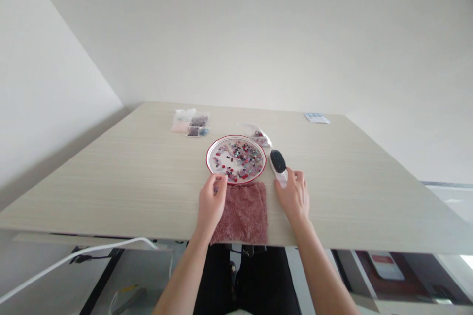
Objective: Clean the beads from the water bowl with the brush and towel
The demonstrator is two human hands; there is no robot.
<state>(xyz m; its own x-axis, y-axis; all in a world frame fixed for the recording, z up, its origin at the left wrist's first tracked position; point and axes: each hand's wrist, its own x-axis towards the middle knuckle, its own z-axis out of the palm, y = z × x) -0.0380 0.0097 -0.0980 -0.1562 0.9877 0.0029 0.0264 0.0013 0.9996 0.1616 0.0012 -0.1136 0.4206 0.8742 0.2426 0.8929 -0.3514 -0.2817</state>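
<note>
A white plate with a red rim (208,170) holds many small beads (242,155) in red, pink, dark and clear tones. By the plate's lower left edge, my left hand (212,199) has its thumb and fingers pinched together; what may be in the pinch is too small to make out. To the right of the plate lies a white hairbrush (278,161), its black bristles facing up. My right hand (294,194) is closed around the handle end of it. Between my hands, a dusty-pink cloth (246,211) lies flat below the plate, reaching the table's front edge.
Several small clear bags of beads (192,123) lie at the back left of the pale table (129,172). Another clear bag (258,135) rests just behind the plate. A blue-and-white packet (317,118) is at the back right. A white cable (92,248) runs below the front edge.
</note>
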